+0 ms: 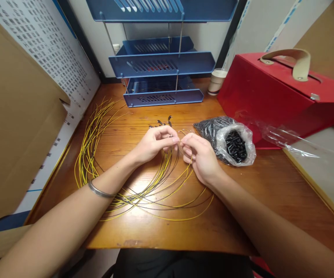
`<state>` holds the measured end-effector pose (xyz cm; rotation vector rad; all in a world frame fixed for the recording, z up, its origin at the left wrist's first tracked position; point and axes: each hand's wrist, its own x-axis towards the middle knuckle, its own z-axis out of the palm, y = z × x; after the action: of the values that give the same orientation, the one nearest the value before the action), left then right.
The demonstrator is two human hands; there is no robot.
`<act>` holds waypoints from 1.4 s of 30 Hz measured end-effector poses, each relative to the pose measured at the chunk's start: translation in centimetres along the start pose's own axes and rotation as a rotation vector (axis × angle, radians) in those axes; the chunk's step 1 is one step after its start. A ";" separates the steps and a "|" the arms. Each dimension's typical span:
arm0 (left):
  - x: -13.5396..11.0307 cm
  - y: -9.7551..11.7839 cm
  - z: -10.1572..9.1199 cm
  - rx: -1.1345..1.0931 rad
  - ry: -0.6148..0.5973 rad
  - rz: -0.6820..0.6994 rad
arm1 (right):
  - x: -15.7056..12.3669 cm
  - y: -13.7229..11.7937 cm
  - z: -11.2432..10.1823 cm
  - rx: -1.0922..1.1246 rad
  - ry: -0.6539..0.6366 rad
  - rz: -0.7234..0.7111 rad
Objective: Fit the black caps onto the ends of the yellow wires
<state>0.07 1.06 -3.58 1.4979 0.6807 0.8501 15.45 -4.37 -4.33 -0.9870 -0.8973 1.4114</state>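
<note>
My left hand (158,143) and my right hand (200,154) meet fingertip to fingertip over the middle of the table. Each is closed in a pinch on yellow and black wire (158,175). The wires hang from my left fingers and sweep in a loose loop to the left, where more of the bundle (87,150) lies. A few strands pass through my right hand. Beyond my left fingers several small black end pieces (160,122) show at the wire ends. Whatever tiny part sits between the fingertips is too small to make out.
Right of my hands lies an open plastic bag (252,148) full of small black pieces. Behind it stand a red box (259,100) with a handle and a paper cup (217,82). A blue tiered tray (164,98) stands at the back. Cardboard (16,116) rises at the left.
</note>
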 end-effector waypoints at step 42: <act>0.1 0.1 -0.3 0.027 0.124 0.034 | 0.2 0.0 -0.5 -0.052 0.058 -0.100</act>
<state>-0.12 1.36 -3.51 1.4934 0.7619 0.9691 15.88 -4.18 -4.50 -1.0030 -0.9317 1.2753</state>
